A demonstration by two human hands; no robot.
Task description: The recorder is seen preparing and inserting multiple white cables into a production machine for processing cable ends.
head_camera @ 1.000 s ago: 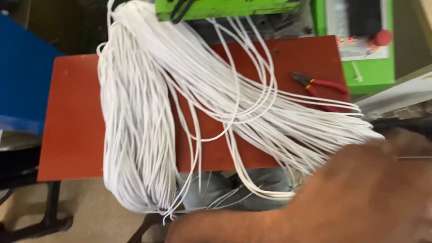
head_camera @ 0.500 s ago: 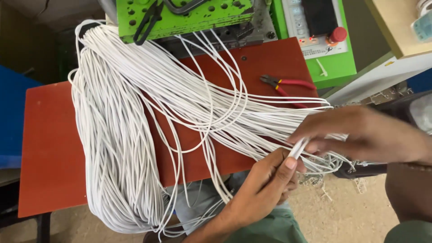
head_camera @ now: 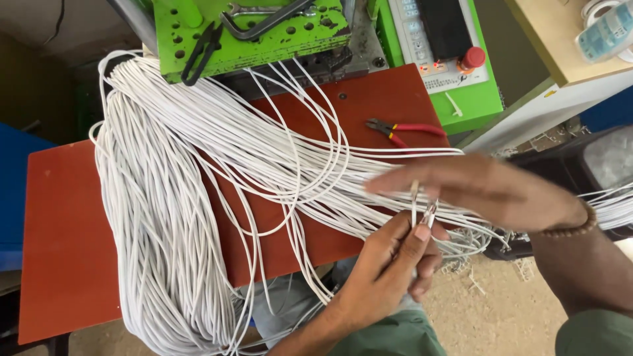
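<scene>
Cables point(head_camera: 198, 198), white and thin, heaped in one large bundle across red table point(head_camera: 59, 237): thick looped mass hanging over near left edge, strands fanning rightward from far green machine point(head_camera: 257, 33) toward both hands. Some single strands curling loose over red surface near middle. Left hand point(head_camera: 395, 264), rising from near edge, thumb and fingers pressed together, pinching a few cable ends point(head_camera: 422, 207) upright, stripped tips showing just above thumbnail. Right hand point(head_camera: 488, 191), reaching in from right, flat and spread, palm down, fingers extended leftward, lying just over fanned strands and touching top of pinched ends; beaded bracelet point(head_camera: 560, 227) at wrist. Red-handled pliers point(head_camera: 405, 130) lying on far right part of table, apart from hands. Green control panel point(head_camera: 455, 59) with red knob beyond pliers. Cut scraps scattered on floor point(head_camera: 481, 290) at near right.
</scene>
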